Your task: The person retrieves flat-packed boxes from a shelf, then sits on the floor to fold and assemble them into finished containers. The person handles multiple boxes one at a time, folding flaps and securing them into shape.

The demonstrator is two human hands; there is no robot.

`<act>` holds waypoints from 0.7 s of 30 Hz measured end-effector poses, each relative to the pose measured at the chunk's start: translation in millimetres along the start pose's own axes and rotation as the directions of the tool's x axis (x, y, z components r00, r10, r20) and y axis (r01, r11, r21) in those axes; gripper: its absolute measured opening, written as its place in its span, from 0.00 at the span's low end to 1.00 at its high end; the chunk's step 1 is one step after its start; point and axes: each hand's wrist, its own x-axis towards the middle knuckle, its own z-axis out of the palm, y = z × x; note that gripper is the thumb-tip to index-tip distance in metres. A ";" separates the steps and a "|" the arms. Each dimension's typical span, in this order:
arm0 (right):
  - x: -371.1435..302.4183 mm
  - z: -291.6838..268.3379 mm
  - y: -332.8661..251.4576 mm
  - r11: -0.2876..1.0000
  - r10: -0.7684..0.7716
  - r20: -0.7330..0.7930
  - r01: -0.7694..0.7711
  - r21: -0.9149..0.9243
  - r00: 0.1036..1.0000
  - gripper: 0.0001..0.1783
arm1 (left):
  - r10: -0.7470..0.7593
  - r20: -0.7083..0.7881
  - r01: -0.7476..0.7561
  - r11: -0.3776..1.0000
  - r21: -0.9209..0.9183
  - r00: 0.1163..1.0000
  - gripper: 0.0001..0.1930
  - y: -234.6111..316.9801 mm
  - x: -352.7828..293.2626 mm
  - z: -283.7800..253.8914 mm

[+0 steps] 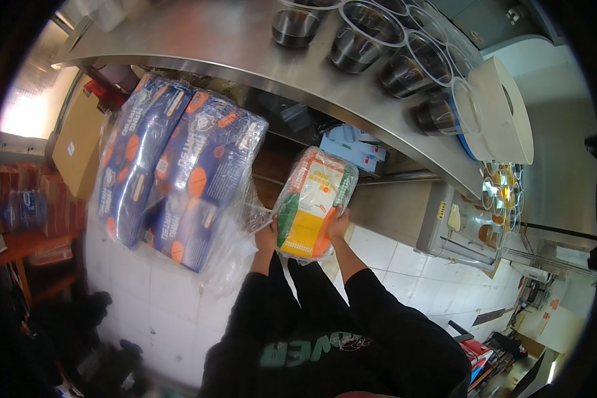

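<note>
Between my two hands is a plastic-wrapped package (310, 207) in green, white, orange and yellow, held in front of my body below the counter edge. My left hand (266, 237) is closed on its left side, fingers partly hidden behind it. Along the lower right edge, my right hand (339, 224) grips the same package. Loose clear film hangs against my left wrist. It trails from a large bundle of blue and orange packs (196, 159), wrapped in clear plastic, just to the left.
A steel counter (199, 41) runs across the top, bearing several clear cups of dark liquid (361, 43) and a cream-coloured tub (504, 109). Light blue boxes (355, 147) sit under it. A cardboard box (78, 142) stands left; a steel cabinet (398, 215) is at right, above white floor tiles.
</note>
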 end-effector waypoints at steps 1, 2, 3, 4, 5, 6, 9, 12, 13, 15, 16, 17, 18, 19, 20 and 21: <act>1.2 -2.1 1.1 1.000 -0.013 -0.003 0.013 0.017 1.000 0.30 | 0.040 -0.022 -0.041 0.999 -0.024 0.999 0.21 -3.7 0.9 -0.2; 2.7 -5.0 2.9 0.999 -0.032 0.020 0.032 0.006 0.999 0.30 | 0.026 0.025 -0.025 0.999 -0.039 0.999 0.21 -6.0 0.5 -0.4; 3.4 -9.1 5.5 0.999 -0.033 0.044 0.033 -0.006 0.998 0.30 | 0.009 0.072 -0.005 0.999 -0.054 0.997 0.21 -6.8 -2.5 -0.3; 3.8 -12.6 8.0 1.000 -0.011 0.067 0.012 -0.026 0.998 0.30 | 0.017 0.058 -0.012 0.996 -0.085 0.998 0.21 -6.9 -7.7 -0.5; 2.8 -17.1 10.5 0.998 -0.054 0.080 0.057 -0.034 0.995 0.29 | 0.025 0.041 -0.020 0.993 -0.117 0.999 0.21 -6.7 -16.6 -1.5; -0.4 -23.5 14.0 0.996 -0.073 0.093 0.078 -0.053 0.993 0.29 | -0.009 0.063 0.018 0.990 -0.142 0.998 0.21 -6.0 -27.7 -2.5; -13.9 -45.8 20.8 0.995 -0.090 0.142 0.094 -0.019 0.986 0.28 | -0.129 0.113 0.152 0.962 -0.226 0.985 0.22 0.7 -73.0 -11.2; -29.2 -68.9 20.3 0.998 -0.067 0.208 0.069 -0.001 0.976 0.26 | -0.197 0.080 0.213 0.921 -0.326 0.977 0.23 16.9 -108.3 -32.7; -33.4 -76.0 18.0 0.999 -0.025 0.229 0.030 -0.017 0.973 0.26 | -0.222 0.087 0.238 0.904 -0.355 0.971 0.23 25.8 -114.6 -41.5; -40.7 -88.5 8.9 0.999 -0.032 0.270 0.021 0.042 0.962 0.27 | -0.225 0.062 0.229 0.868 -0.441 0.972 0.22 48.0 -119.7 -61.8; -48.0 -98.3 3.9 0.998 0.037 0.294 -0.050 0.038 0.955 0.27 | -0.235 0.062 0.235 0.840 -0.489 0.970 0.22 60.0 -127.3 -76.9; -49.5 -105.1 -4.8 0.994 -0.036 0.297 0.004 0.109 0.954 0.26 | -0.260 0.081 0.267 0.837 -0.478 0.962 0.21 71.9 -127.9 -90.5; -51.6 -112.8 -14.7 0.987 -0.064 0.300 0.016 0.161 0.952 0.24 | -0.285 0.102 0.298 0.827 -0.477 0.953 0.21 83.7 -128.5 -103.7; -52.6 -120.2 -26.3 0.977 -0.091 0.300 0.027 0.213 0.950 0.23 | -0.308 0.125 0.329 0.814 -0.479 0.943 0.21 94.6 -128.9 -116.4; -50.1 -128.5 -39.9 0.983 -0.068 0.341 0.004 0.185 0.937 0.23 | -0.324 0.136 0.347 0.793 -0.501 0.936 0.21 105.9 -130.6 -128.5; -46.0 -138.7 -54.5 0.988 -0.040 0.381 -0.021 0.155 0.924 0.23 | -0.339 0.152 0.367 0.769 -0.523 0.928 0.20 118.1 -134.2 -139.0</act>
